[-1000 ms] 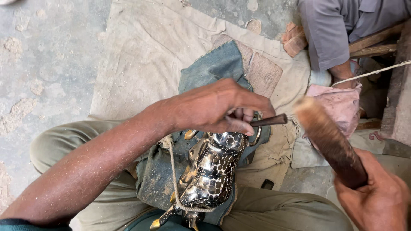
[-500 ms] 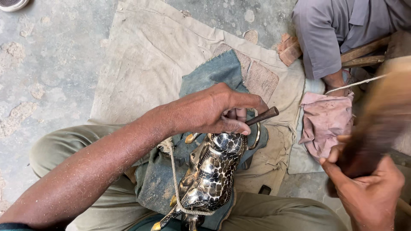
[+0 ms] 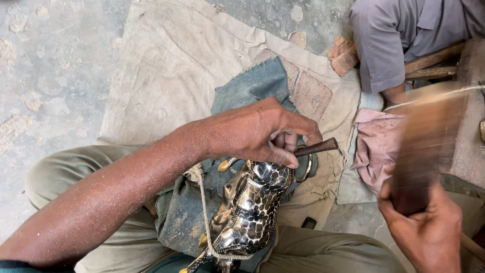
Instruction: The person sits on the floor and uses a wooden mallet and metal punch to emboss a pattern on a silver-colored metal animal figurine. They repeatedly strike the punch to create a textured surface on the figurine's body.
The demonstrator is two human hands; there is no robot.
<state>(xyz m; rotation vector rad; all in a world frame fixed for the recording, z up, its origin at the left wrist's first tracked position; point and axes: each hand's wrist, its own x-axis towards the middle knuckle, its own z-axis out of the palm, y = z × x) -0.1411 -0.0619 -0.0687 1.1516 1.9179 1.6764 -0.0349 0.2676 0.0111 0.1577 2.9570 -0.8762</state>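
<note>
My left hand (image 3: 257, 132) grips a short dark metal chisel (image 3: 317, 147), its tip pressed down on a shiny patterned metal figure (image 3: 247, 212). The figure lies on my lap, tied with a thin cord (image 3: 204, 202) over a blue-grey cloth (image 3: 252, 86). My right hand (image 3: 429, 232) at the lower right holds a brown wooden mallet (image 3: 424, 146), which is raised and blurred by motion, well to the right of the chisel's end.
A beige sackcloth (image 3: 166, 71) covers the concrete floor in front of me. Another person in a grey shirt (image 3: 399, 35) sits at the upper right by wooden pieces (image 3: 434, 58). A pink cloth (image 3: 376, 146) lies right of the figure.
The mallet has swung from low on the right up to a raised position. My left hand keeps the chisel on the figure, almost unmoved.
</note>
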